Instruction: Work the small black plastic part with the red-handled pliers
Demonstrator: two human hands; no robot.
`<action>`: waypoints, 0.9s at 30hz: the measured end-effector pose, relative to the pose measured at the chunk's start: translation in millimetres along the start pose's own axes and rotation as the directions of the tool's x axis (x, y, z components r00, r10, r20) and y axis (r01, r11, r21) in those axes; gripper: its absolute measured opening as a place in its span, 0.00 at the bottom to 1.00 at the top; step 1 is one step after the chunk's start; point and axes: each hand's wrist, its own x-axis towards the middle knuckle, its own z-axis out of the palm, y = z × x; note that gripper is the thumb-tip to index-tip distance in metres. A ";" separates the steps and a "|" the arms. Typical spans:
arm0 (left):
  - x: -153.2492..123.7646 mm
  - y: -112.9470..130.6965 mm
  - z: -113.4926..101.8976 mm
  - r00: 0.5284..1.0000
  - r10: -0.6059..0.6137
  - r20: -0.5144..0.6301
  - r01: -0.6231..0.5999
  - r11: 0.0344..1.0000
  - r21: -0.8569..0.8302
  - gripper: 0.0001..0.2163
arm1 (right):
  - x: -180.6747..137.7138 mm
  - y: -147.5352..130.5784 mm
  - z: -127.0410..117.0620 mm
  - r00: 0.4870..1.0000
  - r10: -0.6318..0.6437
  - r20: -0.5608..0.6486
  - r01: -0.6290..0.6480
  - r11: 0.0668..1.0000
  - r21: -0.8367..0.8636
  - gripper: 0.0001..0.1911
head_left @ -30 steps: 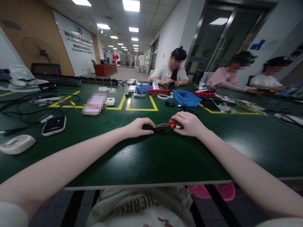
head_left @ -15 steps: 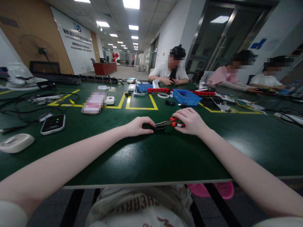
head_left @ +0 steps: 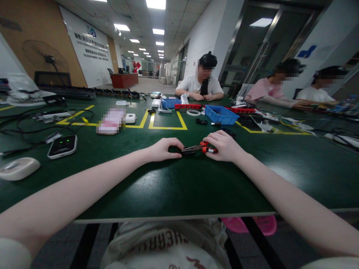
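Note:
My right hand (head_left: pixel 224 146) is closed around the red handles of a pair of pliers (head_left: pixel 196 148), whose dark jaws point left. My left hand (head_left: pixel 162 149) is curled over a small black part (head_left: pixel 174 151) pressed on the green table (head_left: pixel 179 186), and the plier jaws meet that part between my hands. Most of the black part is hidden under my fingers.
A phone with green lights (head_left: pixel 62 145) and a white oval device (head_left: pixel 18 168) lie at the left, with black cables (head_left: pixel 33 123) behind. A blue bin (head_left: pixel 221 115), red trays and tape lie beyond my hands. Three people sit across the table at the far right.
Both hands stay on the pliers and the black part. My right hand has dipped slightly, so the plier handles lie lower than half a second ago.

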 end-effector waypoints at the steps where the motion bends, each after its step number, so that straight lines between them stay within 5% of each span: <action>1: 0.0 -0.2 0.1 1.000 0.002 0.000 -0.002 1.000 -0.001 0.09 | -0.1 -0.3 0.3 1.000 0.004 0.002 -0.004 1.000 0.008 0.15; 27: -1.0 6.3 -1.3 0.998 -0.058 0.010 0.058 0.998 0.014 0.09 | -5.8 9.6 6.1 0.999 0.013 -0.037 -0.014 0.999 -0.043 0.16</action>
